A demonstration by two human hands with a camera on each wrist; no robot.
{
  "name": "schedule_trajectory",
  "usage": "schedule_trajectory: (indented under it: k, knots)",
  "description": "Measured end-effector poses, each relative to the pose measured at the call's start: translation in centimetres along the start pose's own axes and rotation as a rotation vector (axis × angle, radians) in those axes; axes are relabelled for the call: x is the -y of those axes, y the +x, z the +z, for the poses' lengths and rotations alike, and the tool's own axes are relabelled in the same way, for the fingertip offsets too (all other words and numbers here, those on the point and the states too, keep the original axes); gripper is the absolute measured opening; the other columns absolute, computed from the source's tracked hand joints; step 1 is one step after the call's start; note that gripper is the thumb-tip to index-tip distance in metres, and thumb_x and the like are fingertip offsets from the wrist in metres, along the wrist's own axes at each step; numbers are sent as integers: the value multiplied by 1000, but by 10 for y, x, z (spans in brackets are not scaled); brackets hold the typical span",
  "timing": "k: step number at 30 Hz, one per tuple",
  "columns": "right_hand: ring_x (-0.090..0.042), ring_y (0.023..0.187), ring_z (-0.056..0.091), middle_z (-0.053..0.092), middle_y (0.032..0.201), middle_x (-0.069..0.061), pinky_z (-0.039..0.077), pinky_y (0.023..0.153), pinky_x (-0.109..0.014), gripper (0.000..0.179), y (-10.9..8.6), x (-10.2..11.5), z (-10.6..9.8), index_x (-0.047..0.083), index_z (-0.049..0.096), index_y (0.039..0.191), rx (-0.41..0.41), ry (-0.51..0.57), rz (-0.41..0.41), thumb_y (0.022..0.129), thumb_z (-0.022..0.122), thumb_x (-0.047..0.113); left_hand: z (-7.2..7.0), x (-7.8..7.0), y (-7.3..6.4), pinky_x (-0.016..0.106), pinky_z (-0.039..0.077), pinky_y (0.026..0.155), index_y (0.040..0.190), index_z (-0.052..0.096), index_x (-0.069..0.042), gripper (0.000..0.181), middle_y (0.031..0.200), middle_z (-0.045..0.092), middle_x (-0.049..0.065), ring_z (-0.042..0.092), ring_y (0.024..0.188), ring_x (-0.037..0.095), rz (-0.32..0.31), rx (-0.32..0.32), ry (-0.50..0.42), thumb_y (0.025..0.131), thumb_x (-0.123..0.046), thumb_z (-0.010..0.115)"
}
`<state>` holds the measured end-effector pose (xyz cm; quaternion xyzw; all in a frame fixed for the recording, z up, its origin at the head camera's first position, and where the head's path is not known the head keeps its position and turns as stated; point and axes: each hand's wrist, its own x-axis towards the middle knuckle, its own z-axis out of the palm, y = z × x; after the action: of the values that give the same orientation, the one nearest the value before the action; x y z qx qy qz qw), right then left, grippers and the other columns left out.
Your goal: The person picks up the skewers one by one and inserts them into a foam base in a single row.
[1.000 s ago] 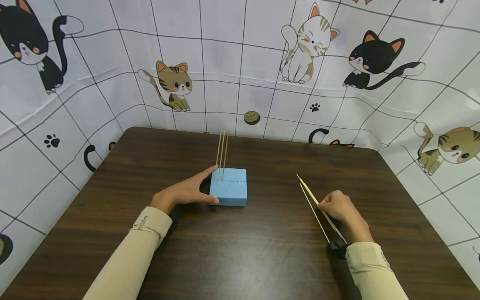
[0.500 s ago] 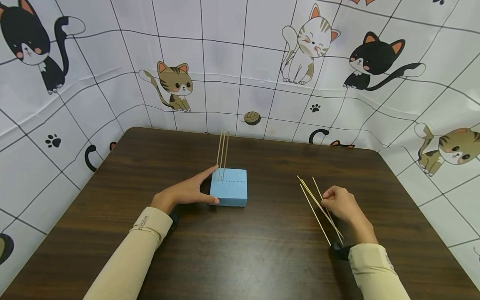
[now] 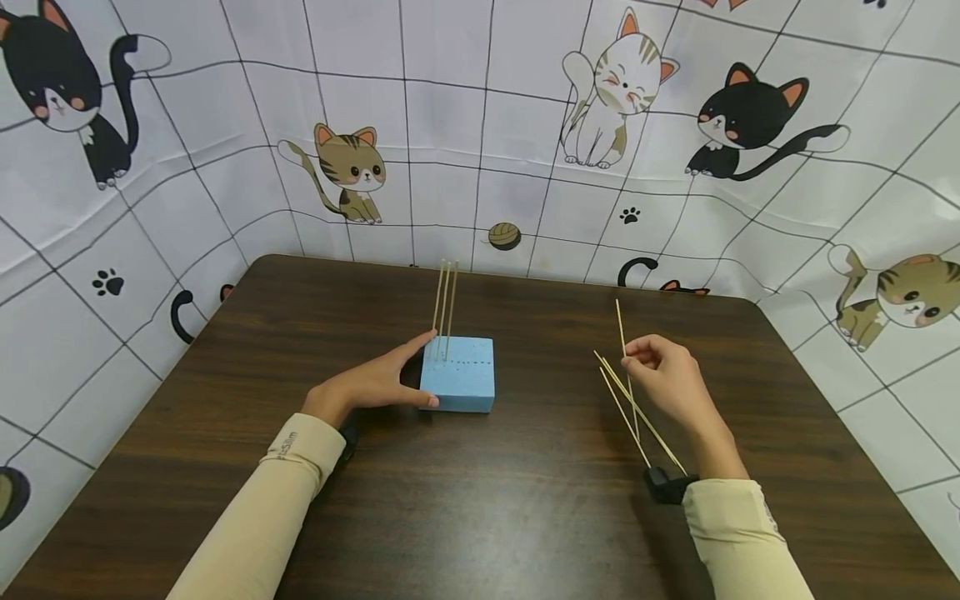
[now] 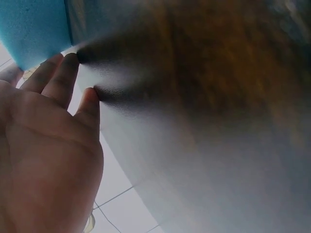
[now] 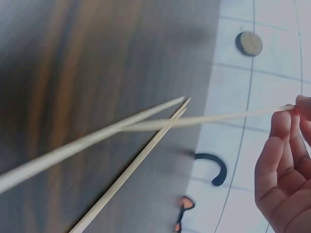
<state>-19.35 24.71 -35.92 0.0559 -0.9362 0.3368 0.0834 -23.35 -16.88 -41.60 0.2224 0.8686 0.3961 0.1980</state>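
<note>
A blue foam block [image 3: 465, 377], dotted with small holes, sits on the table, with several thin wooden skewers [image 3: 446, 304] standing upright near its left edge. My left hand [image 3: 371, 379] holds the block from the left, thumb at the front face and index fingertip by the back corner. In the left wrist view, fingers [image 4: 60, 80] reach the side of the blue block [image 4: 34, 29]. My right hand [image 3: 667, 375] pinches one skewer [image 3: 620, 325] between thumb and fingertips, its upper end pointing away. In the right wrist view the pinched skewer [image 5: 228, 115] crosses other skewers [image 5: 131, 167].
Several loose skewers [image 3: 615, 400] lie on the dark wooden table [image 3: 525, 500] under and left of the right hand. Behind the table hangs a white cat-print sheet [image 3: 450, 100] with grid lines.
My right hand has drawn one skewer out of the loose bunch and moved it forward and slightly left, turning it more upright in view. The left hand and block have stayed put.
</note>
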Motion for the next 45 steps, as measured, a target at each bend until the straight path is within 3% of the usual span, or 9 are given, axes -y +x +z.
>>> schedule_trajectory:
  k: [13, 20, 25, 45]
  knots:
    - [-15, 81, 62, 68, 95, -12, 49, 70, -19, 13, 18, 49, 27, 2, 66, 105, -45, 172, -90, 95, 64, 9, 3, 1, -3, 60, 17, 118, 161, 5, -23, 111, 167, 6, 8, 11, 152, 33, -5, -1, 7, 81, -47, 79]
    - [-7, 83, 62, 69, 96, -13, 49, 75, -15, 14, 30, 75, 42, 1, 67, 104, -61, 284, -164, 95, 66, 11, 1, 0, -5, 60, 18, 118, 161, 5, -28, 111, 167, 7, 5, 11, 152, 31, -10, -5, 12, 81, -48, 79]
    - [-14, 83, 63, 69, 96, -13, 50, 74, -16, 17, 34, 93, 53, 0, 67, 105, -48, 342, -192, 96, 66, 14, 1, 0, -5, 60, 18, 118, 161, 5, -24, 112, 167, 7, 8, 11, 152, 33, -8, -1, 4, 81, -47, 79]
    - [-21, 86, 68, 69, 97, -11, 53, 76, -24, 14, 49, 143, 91, 0, 67, 105, -11, 439, -322, 95, 67, 11, 0, 0, -6, 56, 19, 119, 161, 8, -30, 110, 166, 9, 3, 13, 152, 28, -13, -22, 9, 79, -49, 80]
